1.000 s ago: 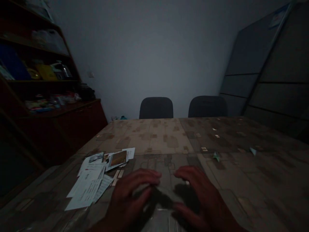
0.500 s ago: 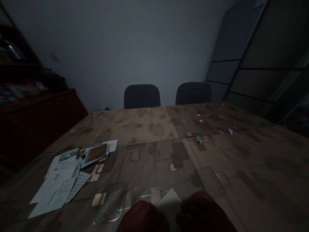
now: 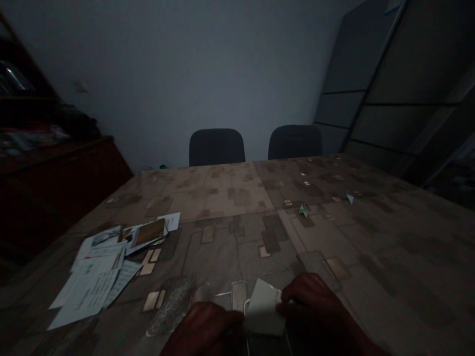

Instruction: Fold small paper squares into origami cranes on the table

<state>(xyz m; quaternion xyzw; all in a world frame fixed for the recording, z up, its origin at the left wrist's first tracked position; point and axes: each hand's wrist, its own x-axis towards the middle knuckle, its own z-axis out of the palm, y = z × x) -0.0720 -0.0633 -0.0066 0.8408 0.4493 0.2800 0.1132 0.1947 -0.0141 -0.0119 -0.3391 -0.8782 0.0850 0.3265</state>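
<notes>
A small pale piece of paper (image 3: 264,309) stands slightly raised over the near edge of the table, between my hands. My right hand (image 3: 313,306) pinches its right edge with thumb and fingers. On the other side, my left hand (image 3: 208,326) is closed, its fingertips at the paper's lower left edge. Darkness hides the fine detail of the fingers. Farther off on the right half of the table sit a small green folded paper piece (image 3: 303,211) and a small pale blue folded paper piece (image 3: 350,199).
Loose printed sheets and cards (image 3: 92,277) lie overlapped on the left of the patterned tablecloth (image 3: 222,247). Two dark chairs (image 3: 217,147) stand at the far side, before a wall. A dark wooden cabinet (image 3: 63,183) is at the left, a tall panelled wardrobe (image 3: 401,94) at the right.
Both hands and the paper have risen farther into view. The paper has turned and shows more of its face. My right hand has moved up along its right edge.
</notes>
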